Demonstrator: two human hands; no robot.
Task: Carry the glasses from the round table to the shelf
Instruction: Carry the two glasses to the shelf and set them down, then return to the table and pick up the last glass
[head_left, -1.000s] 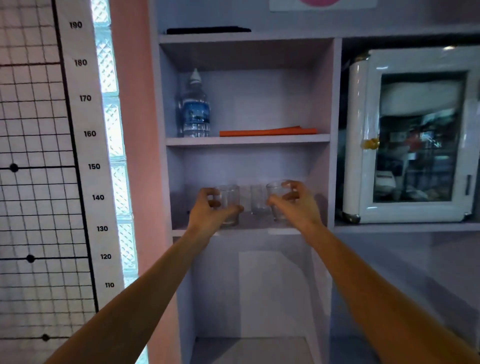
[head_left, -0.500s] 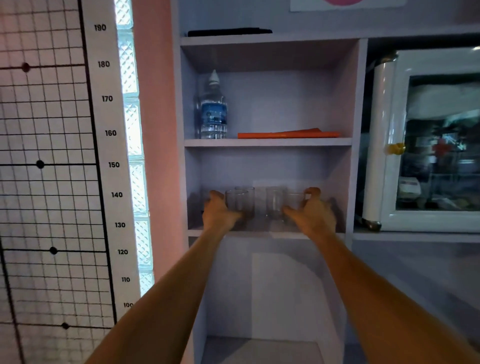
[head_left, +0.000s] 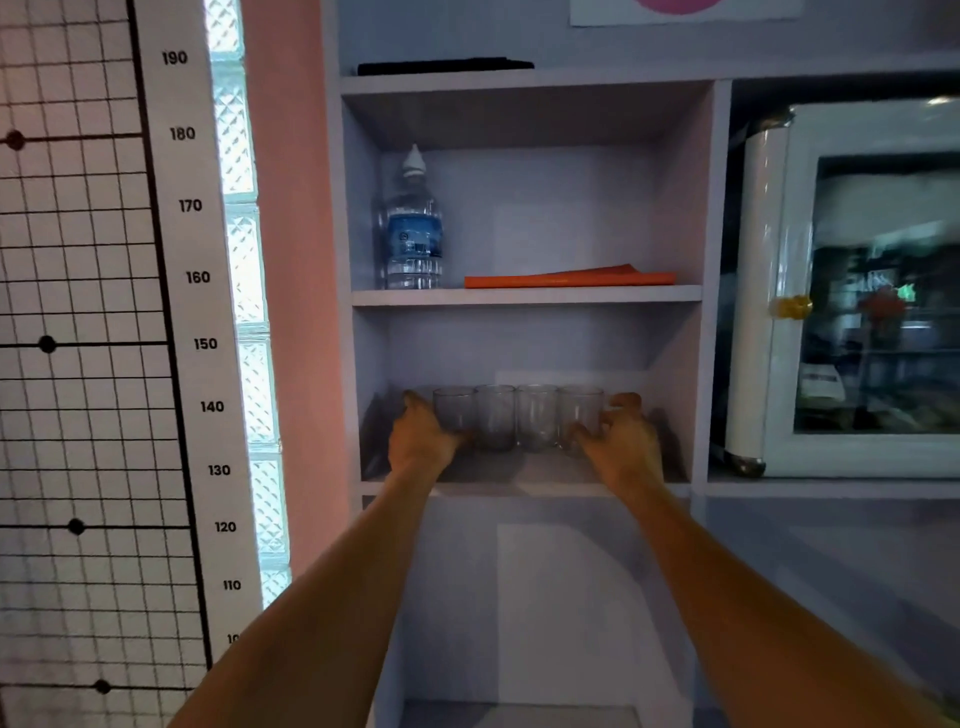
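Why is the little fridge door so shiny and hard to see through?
Head view: the white mini fridge's glass door mirrors the room, so reflections hide the inside; a light glints at its top corner; the four clear glasses look dim in shelf shadow.

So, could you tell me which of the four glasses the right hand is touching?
The rightmost glass in the row; the right hand wraps only that one.
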